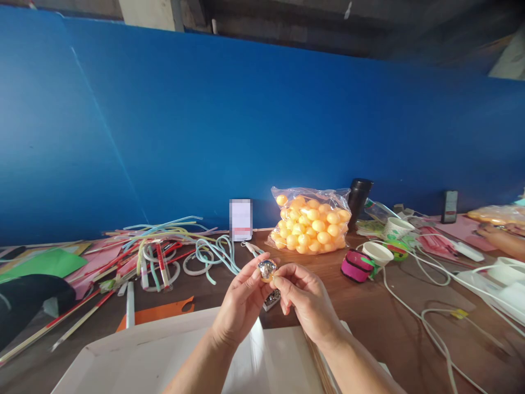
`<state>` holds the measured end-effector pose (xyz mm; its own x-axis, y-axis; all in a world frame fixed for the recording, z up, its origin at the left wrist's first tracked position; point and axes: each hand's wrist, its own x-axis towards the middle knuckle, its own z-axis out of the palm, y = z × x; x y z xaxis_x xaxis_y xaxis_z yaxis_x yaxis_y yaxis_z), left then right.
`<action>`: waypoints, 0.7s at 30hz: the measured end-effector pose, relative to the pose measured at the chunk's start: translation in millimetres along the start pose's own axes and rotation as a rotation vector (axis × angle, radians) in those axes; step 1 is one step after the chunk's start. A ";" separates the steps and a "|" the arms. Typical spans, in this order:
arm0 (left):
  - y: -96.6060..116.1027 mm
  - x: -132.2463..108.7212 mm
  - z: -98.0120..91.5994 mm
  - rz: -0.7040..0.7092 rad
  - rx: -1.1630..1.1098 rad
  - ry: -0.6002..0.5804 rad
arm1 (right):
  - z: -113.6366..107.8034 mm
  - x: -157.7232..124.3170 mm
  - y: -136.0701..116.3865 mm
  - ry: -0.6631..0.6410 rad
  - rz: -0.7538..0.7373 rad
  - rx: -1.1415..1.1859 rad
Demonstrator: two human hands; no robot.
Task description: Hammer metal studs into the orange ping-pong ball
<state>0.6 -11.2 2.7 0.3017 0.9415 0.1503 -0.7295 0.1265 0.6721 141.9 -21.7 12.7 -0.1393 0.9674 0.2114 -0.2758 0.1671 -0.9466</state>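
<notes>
A small, shiny silver round piece is held up in front of me, above the table. My left hand is closed on its left side, thumb and fingers around the edge. The thumb and forefinger of my right hand pinch at its lower right edge. Its exact kind is too small to make out. Just below the hands lies a small container with shiny bits in it, partly hidden by my fingers. A white cardboard box lies beneath my forearms.
A clear bag of orange balls stands ahead, beside a black bottle. Bendy tubes and sticks are heaped left. A pink pouch, paper cups and white cables lie right. Another person's hand shows far right.
</notes>
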 end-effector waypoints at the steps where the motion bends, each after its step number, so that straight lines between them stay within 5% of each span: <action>1: -0.2 -0.2 -0.3 -0.001 0.000 -0.004 | 0.0 0.1 0.1 -0.003 0.001 0.010; 21: -0.4 -1.8 -0.2 0.001 0.023 -0.011 | -2.0 1.0 1.5 -0.018 0.025 0.069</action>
<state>0.2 -12.9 2.0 0.3078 0.9381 0.1587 -0.7155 0.1183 0.6885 143.2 -20.1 11.1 -0.1634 0.9675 0.1929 -0.3365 0.1291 -0.9328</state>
